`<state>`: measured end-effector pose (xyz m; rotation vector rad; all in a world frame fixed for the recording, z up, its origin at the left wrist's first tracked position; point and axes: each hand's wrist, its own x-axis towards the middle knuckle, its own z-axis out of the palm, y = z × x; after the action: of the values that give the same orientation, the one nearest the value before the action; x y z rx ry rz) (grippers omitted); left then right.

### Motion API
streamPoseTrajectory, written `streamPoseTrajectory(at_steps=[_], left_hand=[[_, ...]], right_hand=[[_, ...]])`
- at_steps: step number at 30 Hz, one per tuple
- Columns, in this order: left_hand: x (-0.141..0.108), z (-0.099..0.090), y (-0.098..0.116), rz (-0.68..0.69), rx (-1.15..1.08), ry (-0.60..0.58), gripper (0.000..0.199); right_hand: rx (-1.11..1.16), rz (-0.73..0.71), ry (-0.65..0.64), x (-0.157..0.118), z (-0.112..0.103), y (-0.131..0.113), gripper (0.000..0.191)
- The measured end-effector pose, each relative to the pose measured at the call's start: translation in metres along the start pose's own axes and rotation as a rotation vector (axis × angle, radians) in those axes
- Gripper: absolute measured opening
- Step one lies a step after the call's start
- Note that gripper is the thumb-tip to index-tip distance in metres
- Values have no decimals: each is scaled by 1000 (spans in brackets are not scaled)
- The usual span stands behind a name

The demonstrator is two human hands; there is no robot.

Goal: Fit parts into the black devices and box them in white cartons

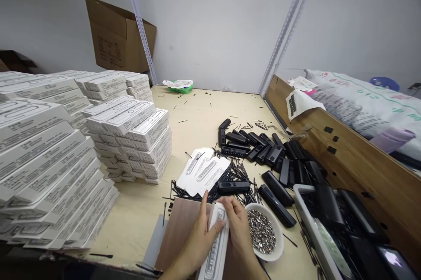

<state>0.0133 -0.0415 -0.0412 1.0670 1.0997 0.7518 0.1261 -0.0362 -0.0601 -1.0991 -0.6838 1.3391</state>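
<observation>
A narrow white box (215,245) with a printed outline on its face lies between my two hands, above a brown board (179,227). My left hand (200,238) grips its left side, thumb across the printed face and index finger pointing up. At the far end, the fingers of my right hand (238,223) press together on the box's top edge. Just beyond are white printed cards (205,170), a black handheld device (233,187) and a heap of thin black sticks (241,170). A white bowl (279,245) of small shiny metal pieces stands beside my right hand.
Stacks of similar white boxes (144,135) fill the left side. More black devices (263,146) lie to the right, and others fill a grey-white tray (315,223). A wooden side board (348,140) edges the table. A green tray (186,90) and a cardboard carton (115,37) are farther back.
</observation>
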Motion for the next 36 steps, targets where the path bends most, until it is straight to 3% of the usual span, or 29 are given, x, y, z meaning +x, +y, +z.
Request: streamPoseTrajectory(at_steps=[3, 6, 8, 10, 12, 13, 15, 17, 19, 22, 24, 29, 31, 34, 36], left_hand=[[1, -5, 7, -49, -45, -16, 105], [-2, -9, 11, -61, -61, 12, 87], [-9, -10, 10, 57, -5, -41, 76], [-16, -11, 8, 264, 126, -127, 72], [-21, -13, 7, 453, 248, -109, 66], [-22, -15, 8, 491, 289, -46, 62], [-19, -23, 12, 431, 343, 139, 55], [-12, -31, 16, 290, 426, 297, 57], [-4, -38, 18, 197, 506, 370, 63], [3, -40, 18, 146, 560, 324, 69], [3, -37, 18, 115, 593, 286, 69], [4, -24, 21, 122, 711, 240, 70], [7, -18, 23, 197, 718, 255, 66], [10, -16, 25, 292, 658, 293, 58], [8, -18, 26, 301, 604, 333, 58]], right_hand=[[-75, -85, 61, -12, -4, 8, 34], [-79, -45, 87, -17, -11, 13, 35], [-22, -10, 170, -14, -14, 14, 34], [-5, -8, 229, -9, -13, 14, 31], [-159, -61, 142, -2, -10, 11, 30], [-301, -110, 66, 3, -9, 10, 30], [-577, -233, -42, 18, -8, 4, 24], [-764, -354, -59, 39, -12, -2, 17], [-1024, -483, -162, 62, -19, -8, 34], [-1114, -530, -217, 90, -30, -21, 34], [-1102, -547, -171, 97, -38, -36, 30], [-783, -504, 249, 74, -34, -79, 33], [-769, -481, 193, 60, -21, -83, 31], [-844, -483, -115, 54, -11, -73, 24], [-951, -434, -114, 63, -19, -60, 21]])
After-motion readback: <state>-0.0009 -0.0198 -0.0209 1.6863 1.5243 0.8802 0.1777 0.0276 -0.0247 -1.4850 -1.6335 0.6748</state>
